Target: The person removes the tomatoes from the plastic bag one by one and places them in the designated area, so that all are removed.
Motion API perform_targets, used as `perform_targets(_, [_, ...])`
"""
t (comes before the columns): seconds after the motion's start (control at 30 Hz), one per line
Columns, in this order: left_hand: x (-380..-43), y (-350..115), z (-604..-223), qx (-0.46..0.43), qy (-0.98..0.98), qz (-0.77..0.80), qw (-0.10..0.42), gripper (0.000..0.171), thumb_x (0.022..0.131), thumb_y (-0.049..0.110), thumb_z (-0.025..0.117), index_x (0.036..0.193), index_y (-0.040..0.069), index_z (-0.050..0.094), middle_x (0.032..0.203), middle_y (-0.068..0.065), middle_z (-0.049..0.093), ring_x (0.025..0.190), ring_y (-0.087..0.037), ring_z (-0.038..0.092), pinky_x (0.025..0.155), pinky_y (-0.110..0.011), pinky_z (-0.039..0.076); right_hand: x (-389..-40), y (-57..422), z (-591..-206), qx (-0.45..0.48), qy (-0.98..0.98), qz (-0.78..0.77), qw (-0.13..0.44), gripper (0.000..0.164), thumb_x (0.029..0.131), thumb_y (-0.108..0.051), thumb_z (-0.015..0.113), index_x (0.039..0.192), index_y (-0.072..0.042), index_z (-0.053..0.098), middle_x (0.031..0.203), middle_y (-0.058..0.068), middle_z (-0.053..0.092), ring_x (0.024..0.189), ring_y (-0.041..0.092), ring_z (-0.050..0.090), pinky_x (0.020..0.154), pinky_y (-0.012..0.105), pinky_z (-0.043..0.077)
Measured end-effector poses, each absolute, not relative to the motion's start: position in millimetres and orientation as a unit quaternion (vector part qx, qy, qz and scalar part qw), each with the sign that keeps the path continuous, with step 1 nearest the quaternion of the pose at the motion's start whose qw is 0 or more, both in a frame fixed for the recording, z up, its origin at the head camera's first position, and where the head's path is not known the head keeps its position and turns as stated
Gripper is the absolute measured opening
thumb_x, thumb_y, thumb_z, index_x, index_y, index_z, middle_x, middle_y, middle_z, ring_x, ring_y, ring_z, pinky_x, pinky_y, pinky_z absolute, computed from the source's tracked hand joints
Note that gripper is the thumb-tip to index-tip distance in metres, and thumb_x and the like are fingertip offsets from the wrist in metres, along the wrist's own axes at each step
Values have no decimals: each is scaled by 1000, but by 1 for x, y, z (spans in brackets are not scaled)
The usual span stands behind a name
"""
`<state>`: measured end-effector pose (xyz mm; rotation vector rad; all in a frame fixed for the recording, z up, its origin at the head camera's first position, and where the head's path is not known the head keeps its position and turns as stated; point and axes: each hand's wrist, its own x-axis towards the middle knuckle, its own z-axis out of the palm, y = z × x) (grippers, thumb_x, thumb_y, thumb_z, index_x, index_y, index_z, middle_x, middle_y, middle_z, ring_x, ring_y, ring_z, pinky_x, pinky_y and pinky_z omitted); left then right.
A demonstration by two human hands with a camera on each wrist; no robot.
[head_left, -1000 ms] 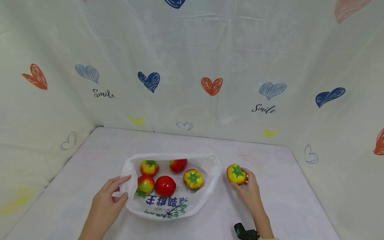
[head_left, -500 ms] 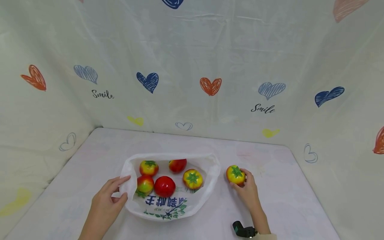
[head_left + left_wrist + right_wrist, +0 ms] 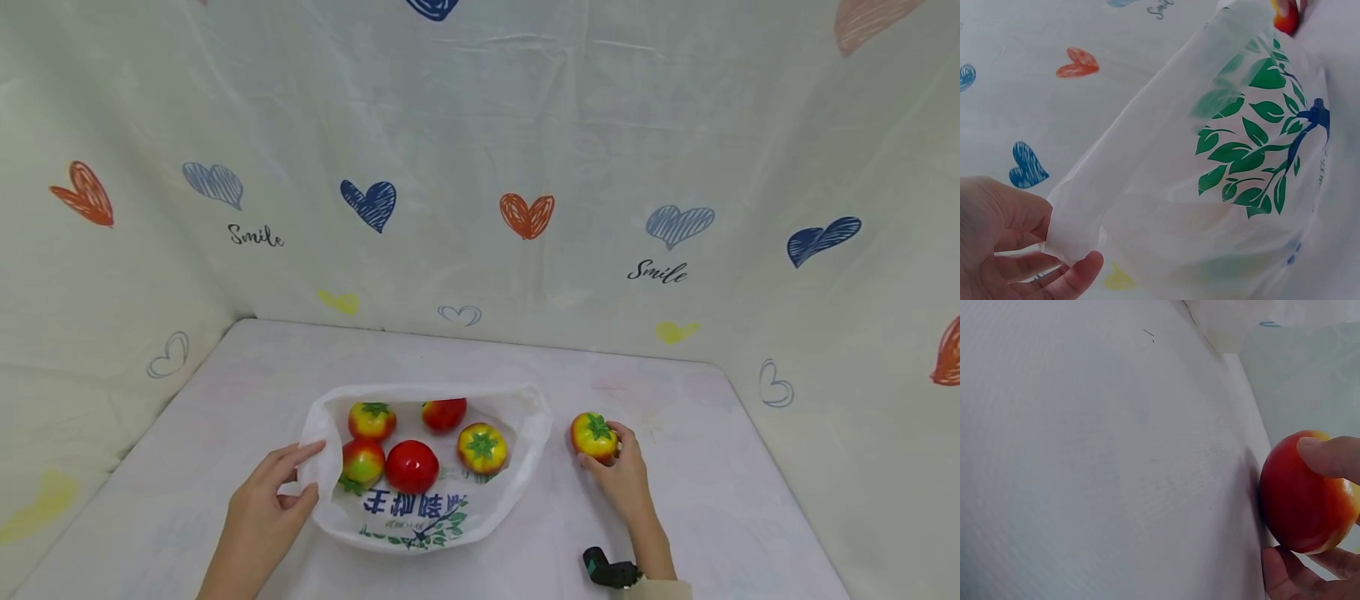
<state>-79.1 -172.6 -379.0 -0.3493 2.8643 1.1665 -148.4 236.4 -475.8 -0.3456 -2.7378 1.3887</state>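
Note:
A white plastic bag [image 3: 480, 521] printed with dark characters and green leaves stands on the table, its mouth spread open and its rim rolled outward. My left hand [image 3: 266, 508] pinches the left side of that rim between thumb and fingers; the left wrist view shows the bag's edge [image 3: 1079, 228] between them. Inside lie several tomatoes, a glossy red one [image 3: 412, 467] and a yellow one [image 3: 482, 447] among them. Right of the bag, my right hand [image 3: 624, 475] grips another red-and-yellow tomato [image 3: 592, 436] with a green star-shaped top, held close to the tabletop in the right wrist view.
The pale table [image 3: 720, 492] runs back to a curtain [image 3: 585, 125] printed with hearts and "Smile". A small black device [image 3: 611, 571] sits at my right wrist, near a beige sleeve [image 3: 660, 590].
My right hand and its tomato have shifted very slightly, first left, then back to the right. My left hand and the bag have stayed put.

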Motion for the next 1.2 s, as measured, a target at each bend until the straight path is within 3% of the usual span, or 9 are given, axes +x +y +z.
perform_targets(0.37, [-77, -174, -382, -102, 923, 372, 0, 50, 83, 4, 63, 131, 8, 52, 131, -21, 45, 99, -29, 54, 72, -27, 57, -147, 237, -478, -110, -891, 439, 33, 76, 80, -14, 71, 139, 1, 26, 133, 27, 35, 114, 43, 46, 100, 53, 42])
perform_targets(0.53, [-76, -174, -382, -101, 922, 373, -4, 49, 83, 4, 63, 131, 9, 52, 131, -20, 45, 98, -28, 54, 72, -25, 57, -146, 240, -478, -104, -890, 444, 23, 79, 80, -17, 71, 141, -1, 23, 137, 27, 31, 118, 43, 43, 102, 53, 40])
perform_targets(0.87, [-76, -175, -382, -102, 920, 377, -4, 50, 83, 3, 63, 131, 9, 52, 131, -20, 45, 98, -28, 55, 72, -25, 57, -134, 244, -470, -101, -888, 449, 5, 86, 80, -24, 72, 144, -4, 19, 139, 29, 25, 110, 41, 50, 91, 45, 51])
perform_targets(1.2, [-77, -172, -379, -111, 917, 384, 8, 50, 83, 3, 62, 132, 9, 51, 131, -20, 45, 96, -27, 54, 71, -25, 57, -121, 238, -454, -103, -903, 418, 9, 84, 81, -24, 70, 144, -2, 19, 142, 30, 22, 120, 47, 39, 98, 56, 41])
